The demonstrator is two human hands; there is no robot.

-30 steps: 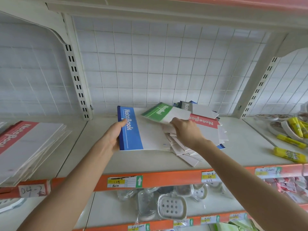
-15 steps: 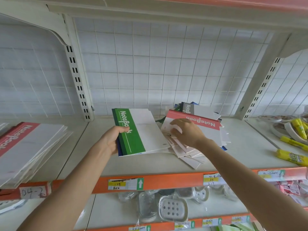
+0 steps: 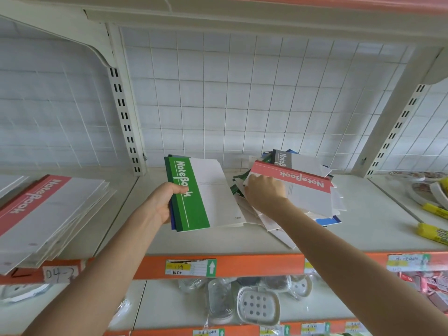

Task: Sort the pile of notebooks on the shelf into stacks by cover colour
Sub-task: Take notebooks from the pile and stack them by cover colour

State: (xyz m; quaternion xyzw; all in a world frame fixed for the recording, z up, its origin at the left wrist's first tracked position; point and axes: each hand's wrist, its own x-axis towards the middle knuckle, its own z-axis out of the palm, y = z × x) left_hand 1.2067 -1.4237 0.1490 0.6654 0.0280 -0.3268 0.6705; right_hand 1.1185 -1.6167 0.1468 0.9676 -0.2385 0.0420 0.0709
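One finished stack is all that the shelf [image 3: 218, 241] shows: the red stack [image 3: 55, 214] lies far to the left, beyond the upright post, with its covers roughly in line. The pile [image 3: 338, 202] at the right is still thick and mixed, so I judge that most of the sorting remains. On top of it lies a red notebook [image 3: 308, 190], behind it a grey notebook [image 3: 286, 158], and blue and green edges stick out from below. Between stack and pile, the green notebook [image 3: 191, 195] is held just above the shelf, with a blue notebook [image 3: 172, 215] under it; these two colours are together in one grasp and have no stack of their own that I can see, so they must still be set down apart. The left hand [image 3: 162, 202] grips this pair at the spine side, thumb on the green cover. The right hand [image 3: 265, 192] has its fingers curled on the left edge of the red notebook and seems to pinch it. This one probably belongs to the red stack at the left.
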